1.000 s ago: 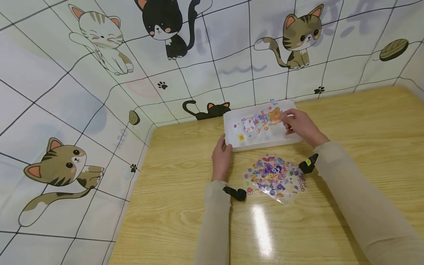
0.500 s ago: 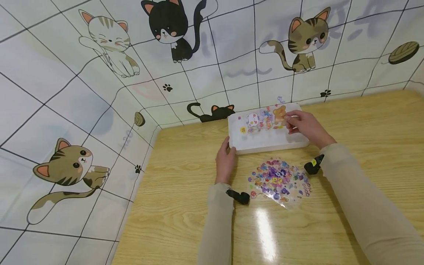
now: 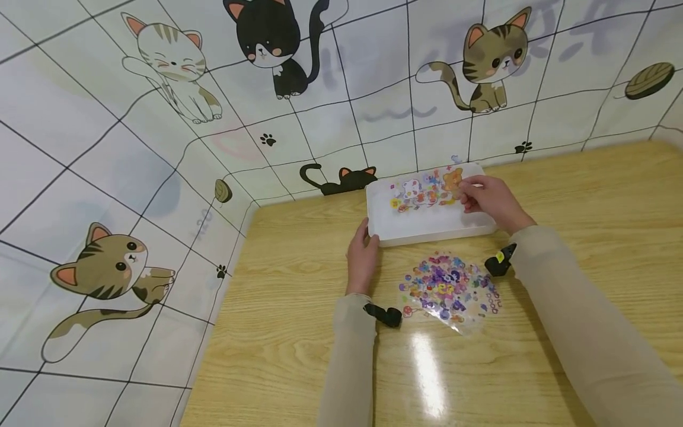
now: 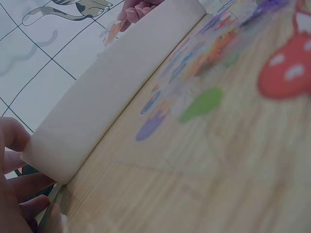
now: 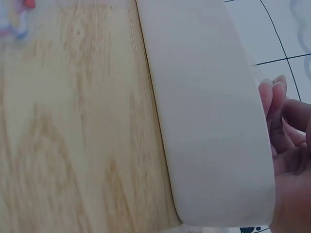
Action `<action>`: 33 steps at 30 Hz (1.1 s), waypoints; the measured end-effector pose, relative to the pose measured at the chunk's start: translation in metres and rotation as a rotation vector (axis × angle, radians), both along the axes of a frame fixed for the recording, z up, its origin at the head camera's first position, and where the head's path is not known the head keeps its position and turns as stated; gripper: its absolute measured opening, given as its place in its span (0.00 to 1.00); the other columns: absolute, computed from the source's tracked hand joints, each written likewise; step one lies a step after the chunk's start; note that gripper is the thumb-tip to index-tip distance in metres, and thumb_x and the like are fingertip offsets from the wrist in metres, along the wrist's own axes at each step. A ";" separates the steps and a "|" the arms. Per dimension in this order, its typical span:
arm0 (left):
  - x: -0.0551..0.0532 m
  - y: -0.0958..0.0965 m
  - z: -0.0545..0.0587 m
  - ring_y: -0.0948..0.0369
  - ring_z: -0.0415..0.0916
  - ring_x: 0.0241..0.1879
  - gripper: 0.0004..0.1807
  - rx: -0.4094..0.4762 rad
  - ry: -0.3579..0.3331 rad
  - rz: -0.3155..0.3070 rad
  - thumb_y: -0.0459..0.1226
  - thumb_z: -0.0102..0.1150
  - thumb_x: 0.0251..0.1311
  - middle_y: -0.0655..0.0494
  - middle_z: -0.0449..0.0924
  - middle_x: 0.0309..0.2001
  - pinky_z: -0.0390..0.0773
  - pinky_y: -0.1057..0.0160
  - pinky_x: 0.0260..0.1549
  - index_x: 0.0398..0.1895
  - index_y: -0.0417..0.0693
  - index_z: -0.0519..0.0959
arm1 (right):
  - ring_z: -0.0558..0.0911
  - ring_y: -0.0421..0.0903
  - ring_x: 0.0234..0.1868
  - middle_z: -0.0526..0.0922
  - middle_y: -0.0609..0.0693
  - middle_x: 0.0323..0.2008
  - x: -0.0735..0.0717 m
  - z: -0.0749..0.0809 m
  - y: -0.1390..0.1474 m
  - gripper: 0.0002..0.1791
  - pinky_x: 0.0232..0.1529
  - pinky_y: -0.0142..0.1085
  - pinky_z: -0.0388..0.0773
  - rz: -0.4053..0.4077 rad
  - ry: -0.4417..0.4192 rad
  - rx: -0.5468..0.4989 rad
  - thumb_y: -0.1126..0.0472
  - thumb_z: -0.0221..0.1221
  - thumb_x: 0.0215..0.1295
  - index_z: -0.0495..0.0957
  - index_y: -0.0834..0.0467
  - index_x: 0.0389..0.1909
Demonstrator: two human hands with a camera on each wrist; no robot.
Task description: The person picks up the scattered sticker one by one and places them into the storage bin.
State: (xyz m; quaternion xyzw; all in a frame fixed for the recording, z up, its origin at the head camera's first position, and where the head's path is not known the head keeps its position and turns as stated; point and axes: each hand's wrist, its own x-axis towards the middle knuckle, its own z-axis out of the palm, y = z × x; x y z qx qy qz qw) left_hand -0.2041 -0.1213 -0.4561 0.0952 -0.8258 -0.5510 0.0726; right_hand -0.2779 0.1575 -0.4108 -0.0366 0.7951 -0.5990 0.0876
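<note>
A white rectangular box (image 3: 427, 228) stands on the wooden table against the back wall. My left hand (image 3: 363, 258) grips its near left corner; in the left wrist view the thumb lies at the rim and the fingers against the end wall. Over the box, my right hand (image 3: 493, 204) pinches the right edge of a clear sticker sheet (image 3: 427, 193) printed with a white bear, a brown bear and small figures. The box wall hides part of the right fingers (image 5: 278, 97) in the right wrist view. Whether the sheet touches the box, I cannot tell.
A clear sheet or sheets with a dense cluster of small colourful stickers (image 3: 445, 284) lie on the table (image 3: 288, 332) in front of the box, between my forearms. A cat-patterned wall covering (image 3: 384, 130) rises behind and to the left. Black cameras sit on both wrists.
The pinched sticker sheet has shifted toward the back of the box, its near edge now farther from the front wall. The left hand keeps its hold on the corner. The head view shifted slightly.
</note>
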 end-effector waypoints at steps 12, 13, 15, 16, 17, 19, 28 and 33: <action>0.001 0.001 0.001 0.61 0.56 0.62 0.26 -0.027 0.025 -0.013 0.43 0.46 0.61 0.60 0.67 0.59 0.38 0.45 0.60 0.64 0.61 0.61 | 0.80 0.45 0.31 0.76 0.59 0.37 0.000 0.001 -0.004 0.28 0.39 0.43 0.77 -0.058 -0.023 -0.043 0.52 0.44 0.67 0.60 0.70 0.59; 0.001 0.001 0.001 0.61 0.56 0.62 0.26 -0.031 0.029 -0.015 0.43 0.46 0.61 0.59 0.67 0.59 0.36 0.45 0.60 0.64 0.61 0.61 | 0.80 0.45 0.30 0.76 0.59 0.37 0.000 0.001 -0.003 0.28 0.39 0.43 0.77 -0.065 -0.024 -0.047 0.52 0.44 0.67 0.60 0.70 0.59; 0.001 0.001 0.001 0.61 0.57 0.62 0.26 -0.038 0.031 -0.014 0.43 0.46 0.61 0.59 0.67 0.59 0.36 0.45 0.60 0.64 0.62 0.61 | 0.80 0.44 0.29 0.77 0.58 0.36 -0.001 0.001 -0.003 0.28 0.39 0.43 0.77 -0.073 -0.031 -0.057 0.54 0.44 0.68 0.60 0.71 0.59; 0.001 0.001 0.001 0.61 0.57 0.62 0.26 -0.039 0.031 -0.014 0.43 0.46 0.61 0.59 0.67 0.59 0.35 0.45 0.60 0.64 0.62 0.61 | 0.81 0.43 0.29 0.78 0.58 0.35 -0.001 0.002 -0.003 0.28 0.39 0.44 0.77 -0.075 -0.036 -0.065 0.54 0.44 0.68 0.59 0.71 0.60; 0.001 0.001 0.002 0.62 0.57 0.62 0.26 -0.038 0.031 -0.014 0.43 0.45 0.61 0.59 0.67 0.59 0.36 0.45 0.60 0.64 0.63 0.61 | 0.81 0.42 0.28 0.78 0.57 0.35 -0.002 0.003 -0.003 0.28 0.39 0.44 0.77 -0.075 -0.042 -0.070 0.55 0.44 0.68 0.58 0.72 0.60; 0.001 0.002 0.002 0.62 0.57 0.62 0.26 -0.040 0.031 -0.015 0.43 0.45 0.61 0.59 0.67 0.59 0.36 0.44 0.60 0.64 0.63 0.61 | 0.81 0.42 0.28 0.79 0.57 0.34 -0.002 0.004 -0.003 0.28 0.39 0.43 0.77 -0.074 -0.053 -0.076 0.56 0.44 0.68 0.57 0.72 0.61; -0.002 0.000 0.002 0.62 0.56 0.62 0.26 -0.047 0.030 -0.009 0.43 0.45 0.61 0.61 0.67 0.59 0.37 0.46 0.60 0.64 0.62 0.61 | 0.81 0.42 0.28 0.78 0.55 0.33 -0.003 0.009 -0.004 0.26 0.40 0.43 0.76 -0.043 -0.085 -0.027 0.56 0.42 0.69 0.60 0.73 0.58; -0.004 -0.001 -0.001 0.62 0.54 0.62 0.27 -0.043 0.014 -0.004 0.43 0.45 0.60 0.64 0.66 0.59 0.40 0.47 0.60 0.65 0.61 0.60 | 0.80 0.42 0.29 0.78 0.57 0.34 -0.002 0.010 -0.005 0.25 0.41 0.43 0.76 -0.018 -0.103 0.006 0.56 0.41 0.69 0.61 0.73 0.57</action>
